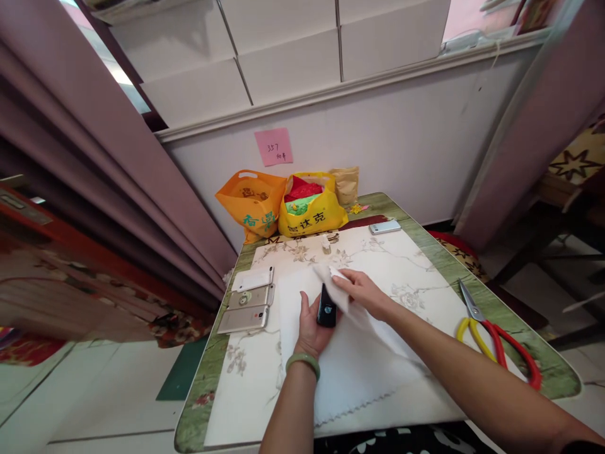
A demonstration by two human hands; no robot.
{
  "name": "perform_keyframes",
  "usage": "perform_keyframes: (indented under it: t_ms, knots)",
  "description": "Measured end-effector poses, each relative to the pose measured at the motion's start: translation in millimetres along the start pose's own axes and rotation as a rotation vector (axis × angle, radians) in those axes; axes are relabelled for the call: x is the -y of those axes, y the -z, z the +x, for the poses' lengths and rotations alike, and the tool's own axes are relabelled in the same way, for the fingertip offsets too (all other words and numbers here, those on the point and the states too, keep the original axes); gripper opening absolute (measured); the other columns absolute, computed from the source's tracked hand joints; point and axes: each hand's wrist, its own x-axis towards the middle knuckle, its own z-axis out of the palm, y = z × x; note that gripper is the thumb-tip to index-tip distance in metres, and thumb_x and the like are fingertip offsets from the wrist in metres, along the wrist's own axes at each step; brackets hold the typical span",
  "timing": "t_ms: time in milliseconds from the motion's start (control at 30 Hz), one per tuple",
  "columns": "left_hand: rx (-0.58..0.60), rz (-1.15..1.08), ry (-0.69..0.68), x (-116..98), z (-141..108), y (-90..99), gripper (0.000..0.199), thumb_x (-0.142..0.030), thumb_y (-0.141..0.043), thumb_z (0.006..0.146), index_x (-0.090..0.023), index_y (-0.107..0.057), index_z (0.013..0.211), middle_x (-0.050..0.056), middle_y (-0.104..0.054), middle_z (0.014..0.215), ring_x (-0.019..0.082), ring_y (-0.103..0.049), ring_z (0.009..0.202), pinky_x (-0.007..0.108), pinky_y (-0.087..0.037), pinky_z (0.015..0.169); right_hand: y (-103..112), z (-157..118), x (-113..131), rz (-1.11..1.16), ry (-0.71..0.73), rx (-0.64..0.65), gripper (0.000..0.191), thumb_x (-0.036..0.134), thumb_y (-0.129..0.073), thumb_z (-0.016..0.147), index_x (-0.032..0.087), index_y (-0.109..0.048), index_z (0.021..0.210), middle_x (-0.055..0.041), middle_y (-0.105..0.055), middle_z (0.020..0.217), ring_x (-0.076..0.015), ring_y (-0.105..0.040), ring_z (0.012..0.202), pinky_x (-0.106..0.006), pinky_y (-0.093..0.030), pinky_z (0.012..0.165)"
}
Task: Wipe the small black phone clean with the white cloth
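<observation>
A small black phone [326, 309] with a round bluish mark rests in my left hand [312, 328], palm up, its thumb stretched out to the side. My right hand [357, 289] pinches a fold of white cloth [362, 372] between thumb and fingers. That fold hangs against the upper end of the phone, partly covering it. The rest of the cloth lies spread on the table below both hands, its zigzag-cut edge towards me. A green bangle [303, 362] circles my left wrist.
Left of the cloth lie a white phone [253, 279], a phone with a round sticker [246, 299] and a silver phone [243, 320]. Behind stand an orange bag [255, 202] and a yellow bag [314, 217]. A small bottle [326, 244], another phone [385, 227] and large scissors [477, 315] also lie there.
</observation>
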Motion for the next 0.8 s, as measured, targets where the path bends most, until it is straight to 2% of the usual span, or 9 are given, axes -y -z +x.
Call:
perform_keyframes:
  t_ms: [67, 167, 200, 267, 333, 400, 500, 667, 800]
  knots:
    - [0.007, -0.004, 0.022, 0.1, -0.6, 2.2, 0.068, -0.063, -0.045, 0.087, -0.012, -0.055, 0.131, 0.019, -0.064, 0.123, 0.036, -0.054, 0.121, 0.054, -0.04, 0.104, -10.8, 2.4, 4.1, 0.041, -0.017, 0.082, 0.048, 0.052, -0.036, 0.095, 0.017, -0.064, 0.113, -0.0082, -0.07, 0.103, -0.0178, -0.069, 0.069, -0.029, -0.055, 0.059]
    - [-0.035, -0.047, -0.013, 0.6, 0.7, 6.6, 0.06, -0.059, -0.042, 0.089, -0.021, -0.054, 0.134, 0.013, -0.064, 0.125, 0.034, -0.054, 0.123, 0.055, -0.038, 0.106, -37.3, 4.7, -3.1, -0.213, 0.085, -0.075, 0.043, 0.044, -0.038, 0.095, 0.017, -0.062, 0.118, -0.0104, -0.068, 0.113, -0.0223, -0.067, 0.096, -0.037, -0.053, 0.085]
    - [-0.056, -0.058, -0.044, 0.9, 1.6, 8.3, 0.057, -0.057, -0.041, 0.09, -0.025, -0.052, 0.135, 0.011, -0.063, 0.127, 0.033, -0.053, 0.124, 0.054, -0.038, 0.107, -47.8, 4.5, -7.1, -0.334, 0.158, -0.115, 0.043, 0.041, -0.038, 0.096, 0.016, -0.06, 0.122, -0.0112, -0.065, 0.121, -0.0239, -0.061, 0.112, -0.041, -0.046, 0.098]
    - [-0.091, -0.068, -0.123, 1.8, 3.7, 11.9, 0.053, -0.052, -0.038, 0.093, -0.029, -0.048, 0.138, 0.008, -0.061, 0.132, 0.03, -0.051, 0.126, 0.051, -0.038, 0.108, -68.0, 2.3, -14.5, -0.533, 0.275, -0.051, 0.049, 0.042, -0.036, 0.097, 0.016, -0.051, 0.135, -0.0114, -0.05, 0.142, -0.0262, -0.038, 0.136, -0.048, -0.025, 0.114]
    - [-0.106, -0.072, -0.189, 2.5, 5.8, 15.2, 0.051, -0.049, -0.034, 0.095, -0.031, -0.046, 0.14, 0.006, -0.058, 0.135, 0.027, -0.05, 0.129, 0.047, -0.038, 0.109, -83.7, -0.6, -19.8, -0.65, 0.312, 0.037, 0.053, 0.044, -0.031, 0.099, 0.016, -0.043, 0.142, -0.0099, -0.039, 0.15, -0.0259, -0.024, 0.143, -0.052, -0.012, 0.117]
    - [-0.097, -0.08, -0.201, 2.5, 7.5, 17.1, 0.05, -0.05, -0.031, 0.095, -0.032, -0.045, 0.14, 0.005, -0.056, 0.137, 0.025, -0.048, 0.13, 0.044, -0.037, 0.11, -91.9, -1.0, -23.1, -0.728, 0.307, 0.085, 0.056, 0.046, -0.025, 0.1, 0.017, -0.037, 0.146, -0.0087, -0.034, 0.153, -0.0245, -0.018, 0.145, -0.052, -0.007, 0.117]
    - [-0.053, -0.093, -0.115, 1.3, 9.3, 14.4, 0.058, -0.06, -0.034, 0.091, -0.031, -0.048, 0.139, 0.006, -0.056, 0.137, 0.027, -0.047, 0.131, 0.046, -0.034, 0.112, -90.2, 7.7, -28.7, -0.791, 0.284, 0.098, 0.061, 0.049, -0.022, 0.099, 0.015, -0.03, 0.149, -0.0081, -0.028, 0.155, -0.0231, -0.015, 0.146, -0.05, -0.007, 0.118]
    - [-0.058, -0.102, -0.015, -0.5, 7.3, -0.6, 0.076, -0.075, -0.043, 0.079, -0.021, -0.055, 0.132, 0.013, -0.059, 0.133, 0.034, -0.05, 0.127, 0.054, -0.037, 0.106, -66.6, 27.4, -45.7, -0.872, 0.237, 0.053, 0.061, 0.045, -0.024, 0.099, 0.015, -0.023, 0.151, -0.0091, -0.023, 0.157, -0.0246, -0.014, 0.146, -0.053, -0.009, 0.116]
    - [-0.066, -0.115, -0.013, -1.0, 4.0, -1.3, 0.074, -0.073, -0.043, 0.081, -0.02, -0.056, 0.13, 0.014, -0.062, 0.128, 0.033, -0.053, 0.124, 0.053, -0.04, 0.104, -52.9, 13.1, -53.5, -0.943, 0.333, -0.004, 0.058, 0.04, -0.025, 0.1, 0.014, -0.021, 0.152, -0.0099, -0.023, 0.156, -0.0253, -0.014, 0.146, -0.056, 0.002, 0.116]
